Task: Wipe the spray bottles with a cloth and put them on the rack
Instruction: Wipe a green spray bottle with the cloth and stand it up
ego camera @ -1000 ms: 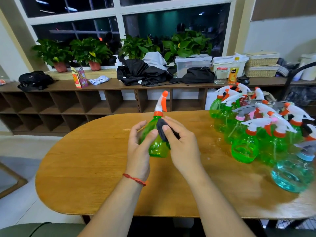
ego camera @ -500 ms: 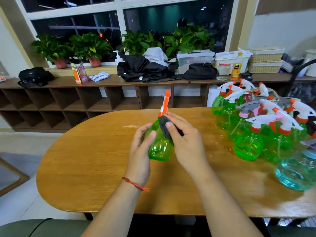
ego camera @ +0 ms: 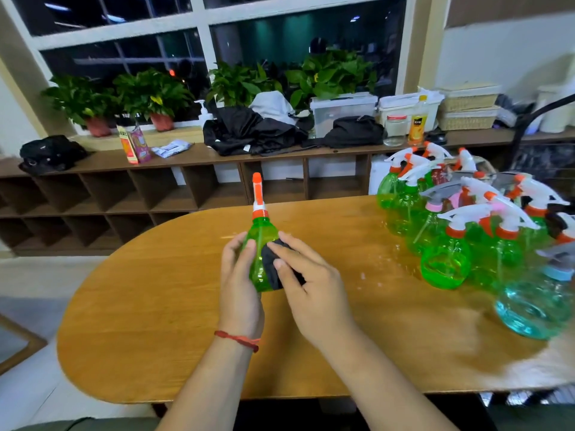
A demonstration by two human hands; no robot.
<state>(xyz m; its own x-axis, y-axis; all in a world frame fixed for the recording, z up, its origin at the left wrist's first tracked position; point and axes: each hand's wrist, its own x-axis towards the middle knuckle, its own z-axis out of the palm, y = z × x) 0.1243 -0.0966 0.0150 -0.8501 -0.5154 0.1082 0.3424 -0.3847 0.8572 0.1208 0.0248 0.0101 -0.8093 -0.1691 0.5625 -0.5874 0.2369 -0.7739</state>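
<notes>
A long wooden table (ego camera: 155,306) with rounded ends stands before low open shelves (ego camera: 124,194) and a dark window lined with potted plants (ego camera: 149,91). Over the middle of the table, nearer its far edge than its near one, the person holds one green spray bottle (ego camera: 263,234) clear of the wood. The left hand (ego camera: 239,287) grips it from the left, fingers curled round the belly and thumb laid on the front. The right hand (ego camera: 311,293) comes from the right and pinches a dark cloth (ego camera: 270,269) between thumb and fingers, pressing it on the bottle's right flank. The cloth lies between that hand and the plastic, touching both. The bottle's long axis runs from its base between the two hands up and away from the person, close to upright, and its orange and white spray head points toward the shelves. Wiping looks mid-way: the neck and head above the cloth lie further along that axis, so the rubbing hand would likely travel upward while the other turns the bottle. The other bottles (ego camera: 445,262) crowd the table's right end, well apart from the hands and nearer the right one. Which thing is the rack I cannot tell.
</notes>
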